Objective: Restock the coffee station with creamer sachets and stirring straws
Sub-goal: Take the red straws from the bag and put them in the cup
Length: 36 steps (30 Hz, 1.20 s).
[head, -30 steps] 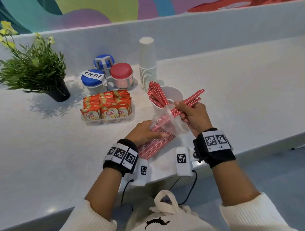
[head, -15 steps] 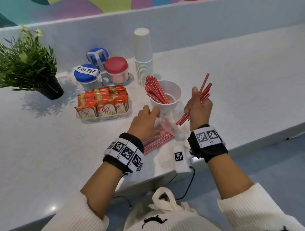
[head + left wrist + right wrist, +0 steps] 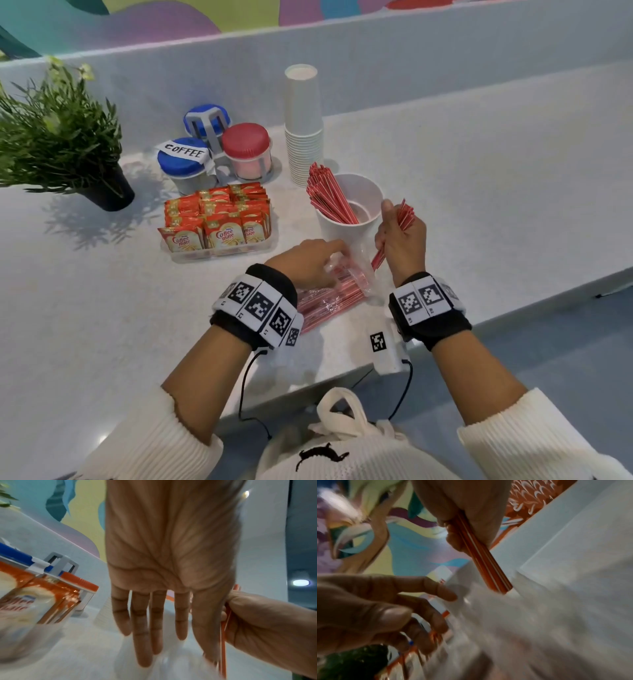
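Note:
My right hand (image 3: 400, 240) grips a small bundle of red stirring straws (image 3: 405, 215) held nearly upright, just right of the white cup (image 3: 352, 229). That cup holds several red straws (image 3: 325, 195) leaning left. My left hand (image 3: 310, 258) lies with straight fingers on a clear plastic bag of straws (image 3: 330, 298) on the counter. In the left wrist view the left hand's fingers (image 3: 155, 628) are extended over the bag. In the right wrist view the held straws (image 3: 481, 558) point down toward the bag. A clear tray of orange creamer sachets (image 3: 219, 222) sits left of the cup.
Behind the tray stand blue-lidded and red-lidded canisters (image 3: 246, 150), one labelled COFFEE (image 3: 183, 154). A tall stack of paper cups (image 3: 303, 126) rises behind the white cup. A potted plant (image 3: 58, 137) is at far left. The counter edge (image 3: 513, 308) runs close to my wrists.
My right hand pulled the straw bundle out of the bag, swung it upright and brought it beside the cup. My left hand stayed on the bag.

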{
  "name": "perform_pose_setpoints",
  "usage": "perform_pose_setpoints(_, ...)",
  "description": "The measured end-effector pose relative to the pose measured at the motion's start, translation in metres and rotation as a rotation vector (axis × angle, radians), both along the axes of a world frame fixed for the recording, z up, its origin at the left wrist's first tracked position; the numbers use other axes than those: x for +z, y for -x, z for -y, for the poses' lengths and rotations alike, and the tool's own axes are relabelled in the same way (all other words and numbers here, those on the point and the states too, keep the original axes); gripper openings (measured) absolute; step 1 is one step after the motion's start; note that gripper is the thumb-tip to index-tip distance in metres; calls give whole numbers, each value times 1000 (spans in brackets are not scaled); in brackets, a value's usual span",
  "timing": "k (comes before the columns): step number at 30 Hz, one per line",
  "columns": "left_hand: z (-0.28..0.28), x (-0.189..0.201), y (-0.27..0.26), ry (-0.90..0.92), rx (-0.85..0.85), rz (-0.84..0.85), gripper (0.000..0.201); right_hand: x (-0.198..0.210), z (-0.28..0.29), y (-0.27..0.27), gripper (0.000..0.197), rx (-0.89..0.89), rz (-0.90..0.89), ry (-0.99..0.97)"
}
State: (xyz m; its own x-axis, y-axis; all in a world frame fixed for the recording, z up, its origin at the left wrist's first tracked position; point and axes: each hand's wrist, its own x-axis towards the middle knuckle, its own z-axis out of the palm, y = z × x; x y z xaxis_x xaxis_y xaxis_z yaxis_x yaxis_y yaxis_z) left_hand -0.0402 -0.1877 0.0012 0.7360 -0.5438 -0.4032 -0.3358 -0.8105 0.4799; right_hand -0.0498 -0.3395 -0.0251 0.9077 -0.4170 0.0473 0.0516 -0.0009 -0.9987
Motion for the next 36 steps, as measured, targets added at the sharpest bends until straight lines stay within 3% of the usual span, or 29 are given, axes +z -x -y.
perform_pose_setpoints(6, -3, 48, -27, 326, 166, 238, 27, 70, -4, -27, 46, 36, 217, -39)
perform_pose_setpoints(8, -4, 55, -39, 373, 270, 322, 31, 83, -8, -38, 49, 66, 249, -55)
perform_pose_setpoints(10, -4, 54, -49, 352, 349, 360, 47, 86, -14, -49, 52, 100, 239, -25)
perform_pose_setpoints(14, -6, 34, -62, 301, 438, 261, 78, 65, -25, -64, 58, 217, 106, 128)
perform_pose_setpoints(16, -5, 25, -67, 355, 488, 221, 74, 49, -29, -66, 62, 284, 32, 249)
perform_pose_setpoints(19, -4, 18, -75, 472, 560, 189, 51, 30, -34, -66, 60, 323, -66, 354)
perform_pose_setpoints(22, -4, 14, -86, 630, 632, 149, 25, 23, -39, -67, 49, 359, -99, 327)
perform_pose_setpoints(25, -7, 13, -92, 757, 669, 99, 15, 26, -35, -70, 33, 348, -92, 504)
perform_pose_setpoints(28, -12, 12, -94, 818, 708, 107, 17, 29, -29, -71, 25, 295, -58, 698)
perform_pose_setpoints(33, -12, 9, -89, 781, 681, 169, 26, 31, -18, -71, 41, 235, -74, 636)
perform_pose_setpoints(36, -7, 3, -82, 704, 605, 130, 43, 31, -10, -74, 46, 175, -152, 721)
